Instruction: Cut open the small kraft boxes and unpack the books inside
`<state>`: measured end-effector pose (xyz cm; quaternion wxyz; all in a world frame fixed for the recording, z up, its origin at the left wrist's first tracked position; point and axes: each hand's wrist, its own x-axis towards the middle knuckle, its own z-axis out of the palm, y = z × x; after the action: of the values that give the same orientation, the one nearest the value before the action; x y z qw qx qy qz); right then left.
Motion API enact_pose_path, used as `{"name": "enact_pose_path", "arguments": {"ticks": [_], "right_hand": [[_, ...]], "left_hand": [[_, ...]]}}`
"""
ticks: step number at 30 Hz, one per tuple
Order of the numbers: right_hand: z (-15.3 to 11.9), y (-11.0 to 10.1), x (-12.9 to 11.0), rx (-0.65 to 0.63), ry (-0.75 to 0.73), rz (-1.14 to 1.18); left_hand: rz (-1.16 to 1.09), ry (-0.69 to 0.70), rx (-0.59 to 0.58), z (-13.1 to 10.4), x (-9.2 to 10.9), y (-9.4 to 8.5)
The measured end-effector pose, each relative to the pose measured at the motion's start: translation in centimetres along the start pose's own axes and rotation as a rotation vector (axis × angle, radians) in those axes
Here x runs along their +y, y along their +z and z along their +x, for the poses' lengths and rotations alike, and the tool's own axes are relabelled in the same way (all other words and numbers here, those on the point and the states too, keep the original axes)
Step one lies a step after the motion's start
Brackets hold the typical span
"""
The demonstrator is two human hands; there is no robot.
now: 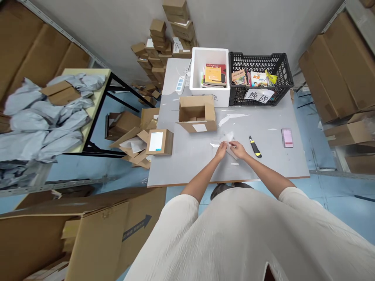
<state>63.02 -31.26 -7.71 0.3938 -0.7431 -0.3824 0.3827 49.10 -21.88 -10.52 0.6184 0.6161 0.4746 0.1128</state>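
Close together over the front middle of the grey table [190,168], my left hand [222,149] and my right hand [238,149] pinch a crumpled, see-through plastic wrap [229,136]. The fingers of both hands are closed on it. Something pale shows under the wrap between my wrists, too unclear to name. To the right of my right hand lies a black and yellow utility knife [255,147]. An open cardboard box [199,127] stands beyond my hands, with brown pieces inside. Left of it, near the table's edge, sits a closed carton [168,142] with a white label.
At the table's back stand a white foam box [209,95] and a black crate [281,88], both holding books. A power strip [180,86] lies beside them; a pink item [287,137] is at the right. Grey parcels [43,117] cover a left side table. A large carton [102,238] stands front left.
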Motion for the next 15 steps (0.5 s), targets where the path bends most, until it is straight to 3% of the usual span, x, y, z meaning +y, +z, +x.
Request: {"name": "enact_pose_path", "arguments": {"ticks": [4,6,11,15], "right_hand": [[-0.6,1.0,-1.6,-0.18,0.112,0.195],[-0.7,1.0,-1.9,-0.186,0.178,0.216],[-0.9,-0.5,-1.2,-0.006,0.254,-0.072],[-1.5,-1.3,-0.6,-0.049,0.227,-0.313]], "left_hand": [[-0.06,-0.104,0.016,0.4,0.5,-1.3],[0.002,-0.131,0.073,0.6,0.4,-2.1],[0.265,-0.139,0.183,0.4,-0.7,-5.0],[0.348,-0.175,0.226,0.1,-1.3,-7.8]]}}
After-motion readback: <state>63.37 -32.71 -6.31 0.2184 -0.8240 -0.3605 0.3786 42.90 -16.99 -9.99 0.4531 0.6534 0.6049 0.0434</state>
